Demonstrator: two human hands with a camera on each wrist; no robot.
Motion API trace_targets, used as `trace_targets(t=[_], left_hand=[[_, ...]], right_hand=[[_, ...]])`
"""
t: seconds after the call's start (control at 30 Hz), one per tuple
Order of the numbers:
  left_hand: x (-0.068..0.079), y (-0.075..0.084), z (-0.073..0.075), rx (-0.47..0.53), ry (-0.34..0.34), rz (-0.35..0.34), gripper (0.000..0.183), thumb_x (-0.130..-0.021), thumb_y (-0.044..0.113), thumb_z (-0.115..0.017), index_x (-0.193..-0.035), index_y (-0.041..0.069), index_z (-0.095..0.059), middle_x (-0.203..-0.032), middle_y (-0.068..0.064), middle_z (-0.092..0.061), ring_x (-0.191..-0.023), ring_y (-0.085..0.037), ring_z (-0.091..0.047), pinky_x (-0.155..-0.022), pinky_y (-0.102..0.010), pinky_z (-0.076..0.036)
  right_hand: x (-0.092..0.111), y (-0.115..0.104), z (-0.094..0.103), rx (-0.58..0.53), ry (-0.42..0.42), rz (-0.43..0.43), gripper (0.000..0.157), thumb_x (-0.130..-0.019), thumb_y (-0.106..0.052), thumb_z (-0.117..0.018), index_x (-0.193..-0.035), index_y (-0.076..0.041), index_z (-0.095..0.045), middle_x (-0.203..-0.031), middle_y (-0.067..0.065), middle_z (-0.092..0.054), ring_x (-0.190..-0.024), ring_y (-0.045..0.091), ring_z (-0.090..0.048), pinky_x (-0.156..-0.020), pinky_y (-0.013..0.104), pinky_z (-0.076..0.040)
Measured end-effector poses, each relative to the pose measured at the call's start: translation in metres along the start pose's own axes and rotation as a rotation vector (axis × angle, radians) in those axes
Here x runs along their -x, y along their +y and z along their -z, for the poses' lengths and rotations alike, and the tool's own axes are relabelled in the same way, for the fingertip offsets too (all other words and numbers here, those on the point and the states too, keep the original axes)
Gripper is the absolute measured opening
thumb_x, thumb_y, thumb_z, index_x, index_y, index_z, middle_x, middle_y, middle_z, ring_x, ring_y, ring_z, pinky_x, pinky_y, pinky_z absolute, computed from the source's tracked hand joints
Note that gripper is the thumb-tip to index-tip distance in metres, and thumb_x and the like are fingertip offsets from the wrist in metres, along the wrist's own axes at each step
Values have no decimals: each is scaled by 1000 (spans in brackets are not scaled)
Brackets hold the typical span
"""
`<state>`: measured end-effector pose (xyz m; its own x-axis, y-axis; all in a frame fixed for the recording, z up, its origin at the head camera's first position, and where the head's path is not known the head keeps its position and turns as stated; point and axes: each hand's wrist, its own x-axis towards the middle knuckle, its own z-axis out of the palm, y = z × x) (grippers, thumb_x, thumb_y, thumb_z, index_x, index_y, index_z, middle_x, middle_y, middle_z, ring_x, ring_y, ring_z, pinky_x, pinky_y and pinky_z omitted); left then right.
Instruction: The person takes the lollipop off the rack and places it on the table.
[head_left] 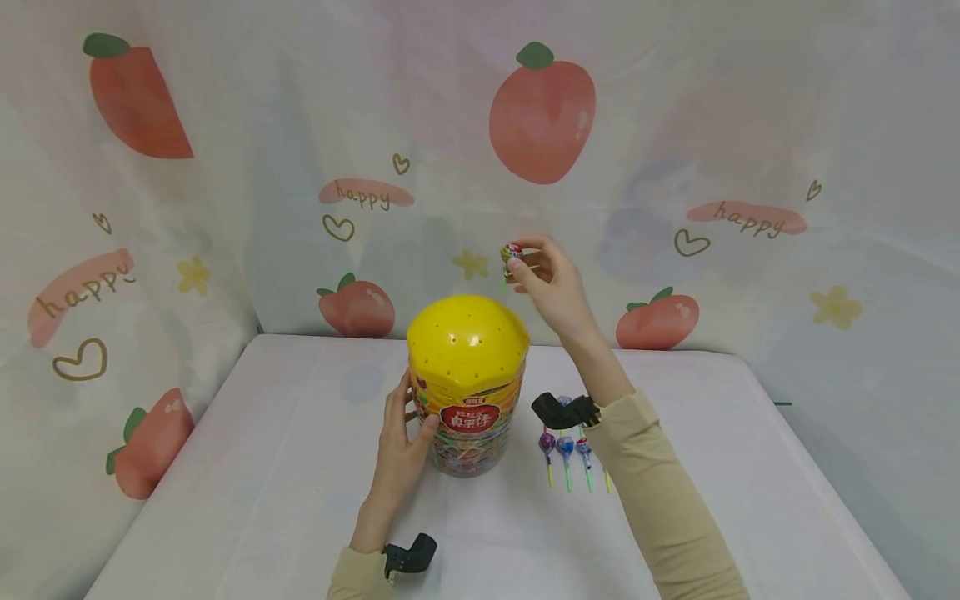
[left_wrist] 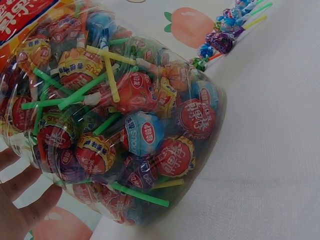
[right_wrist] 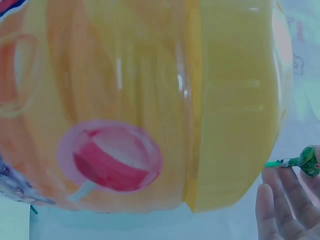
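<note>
A clear plastic jar (head_left: 471,450) with a yellow lid (head_left: 468,342) stands upright on the table, packed with wrapped lollipops (left_wrist: 142,132). At its left side, my left hand (head_left: 401,458) holds the jar, thumb in front and fingers round the side. Above and behind the lid, my right hand (head_left: 551,279) pinches one lollipop (head_left: 512,252) between thumb and fingers, apart from the jar. Its green wrapper and stick (right_wrist: 307,161) show at the edge of the right wrist view, beyond the lid. The lid looks seated on the jar.
Right of the jar, several lollipops (head_left: 566,448) lie in rows on the white table (head_left: 300,467), partly hidden by my right forearm and its black wrist camera (head_left: 564,412). A printed cloth backdrop (head_left: 442,100) rises behind the table and along both sides.
</note>
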<state>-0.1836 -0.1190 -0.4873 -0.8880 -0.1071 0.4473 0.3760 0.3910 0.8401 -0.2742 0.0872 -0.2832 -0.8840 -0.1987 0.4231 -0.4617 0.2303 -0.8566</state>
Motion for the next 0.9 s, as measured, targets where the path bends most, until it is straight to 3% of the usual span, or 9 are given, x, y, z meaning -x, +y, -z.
trace_targets(t=[0.23,0.37,0.63,0.9], left_hand=[[0,0,0,1,2,-5,74,-93,31,-60,-154,31,-18,-143,-8,-41,-125,-27,-46,-99,-52,-48],[0,-1,0,-1,3,-14,74,-93,31,-60,-154,31,-18,-143,-8,-41,-126,-27,-46,-98,-52,-48],[-1,-1,0,1,4,-10,73,-93,32,-59,-154,32,-17,-144,-6,-40,-129,-25,-44,-99,-51,-47],[-1,0,0,4,0,-1,74,-93,31,-60,-154,30,-18,-143,-7,-41,-127,-27,-46,-100,-51,-48]], right_hand=[[10,4,7,-13,47,-8,35,-96,-19,-57,-128,-6,-53,-105,19,-62,-81,5,-63,-77,17,-54],[18,8,12,-7,74,-11,34,-97,-21,-57,-128,-7,-53,-105,15,-63,-83,5,-63,-78,17,-54],[36,14,21,-29,100,-16,35,-96,-24,-57,-127,-8,-53,-97,-7,-63,-88,11,-64,-82,19,-53],[59,20,32,-71,163,-59,30,-95,-22,-59,-122,-7,-57,-93,-11,-67,-82,9,-64,-80,17,-54]])
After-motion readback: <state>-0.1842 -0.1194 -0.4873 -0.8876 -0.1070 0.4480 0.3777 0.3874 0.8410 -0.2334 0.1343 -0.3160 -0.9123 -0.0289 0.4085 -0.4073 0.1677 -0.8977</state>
